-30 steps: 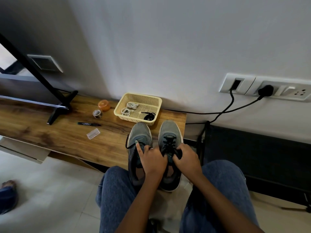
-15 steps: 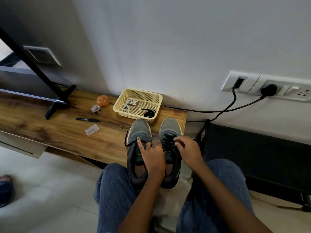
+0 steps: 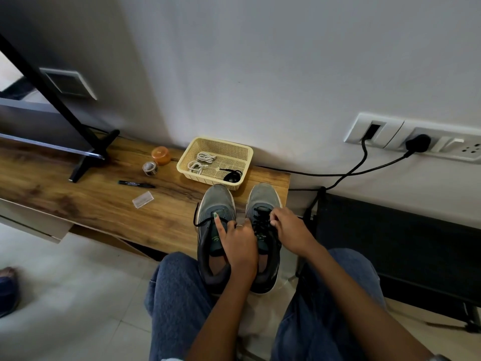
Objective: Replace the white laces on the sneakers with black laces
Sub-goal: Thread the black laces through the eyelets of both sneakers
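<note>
mid-lacing on right grey mesh sneaker [image 3: 263, 204] at wooden shelf edge: right hand [image 3: 291, 230] pinched black flat lace [image 3: 260, 222], left hand [image 3: 239, 243] curled by tongue, grip unclear; next likely threading left grey sneaker [image 3: 216, 204].

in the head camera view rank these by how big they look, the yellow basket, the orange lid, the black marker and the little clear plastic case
1. yellow basket, clearly largest.
2. black marker, longer than the rest but very thin.
3. orange lid and clear plastic case: these look about alike, so I would not rank them.
</note>
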